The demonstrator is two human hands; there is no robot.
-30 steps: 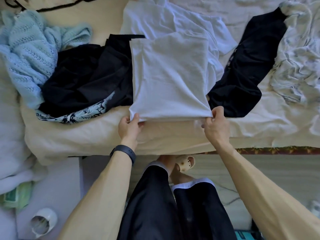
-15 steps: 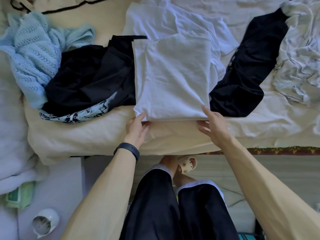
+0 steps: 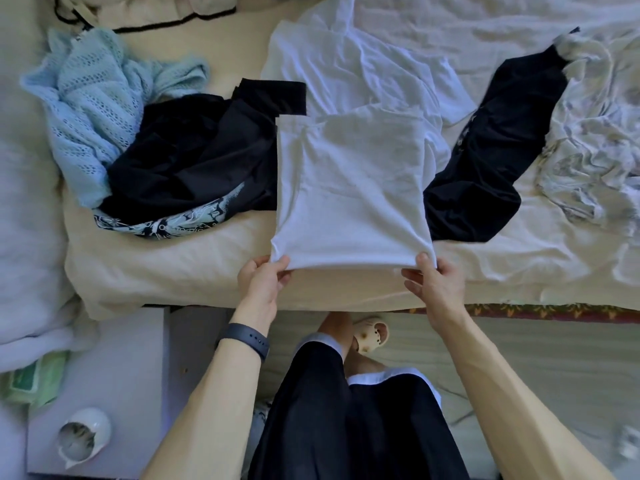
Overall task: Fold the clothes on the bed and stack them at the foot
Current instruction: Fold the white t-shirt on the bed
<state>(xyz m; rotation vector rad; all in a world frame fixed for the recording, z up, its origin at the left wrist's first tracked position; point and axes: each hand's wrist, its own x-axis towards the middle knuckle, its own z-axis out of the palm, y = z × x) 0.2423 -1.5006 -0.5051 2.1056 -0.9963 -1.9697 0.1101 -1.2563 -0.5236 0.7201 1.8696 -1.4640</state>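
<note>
Folded white shirt (image 3: 349, 188): laid flat on bed (image 3: 173, 271), close to near edge, directly ahead of person. Near left corner pinched by left hand (image 3: 263, 282), thumb on top, fingers tucked beneath. Near right corner pinched by right hand (image 3: 433, 285) in same manner. Dark wristband (image 3: 247, 337) on left wrist.

Surroundings, all referenced to folded white shirt:

- Left, abutting its side edge: heap of black garments (image 3: 180, 168), pale print showing along near side of heap.
- Further left: light blue knit (image 3: 90, 109), crumpled, overlapping black heap.
- Behind, partly covered by its far end: unfolded white garment (image 3: 346, 64), spread out and creased.
- Right, abutting its side edge: long black garment (image 3: 485, 161), running diagonally away.
- Far right: crumpled pale cloth (image 3: 595, 140), touching far end of long black garment.
- Far behind and left: black cord (image 3: 156, 26) on beige sheet.
- Nearer and left, off bed: pale nightstand (image 3: 104, 375) carrying white cup-like object (image 3: 83, 434) and green pack (image 3: 31, 379).
- Nearer, on floor: cream sandal (image 3: 369, 336).

Obstructions: black items pressed against both sides; unfolded white garment under far end.
</note>
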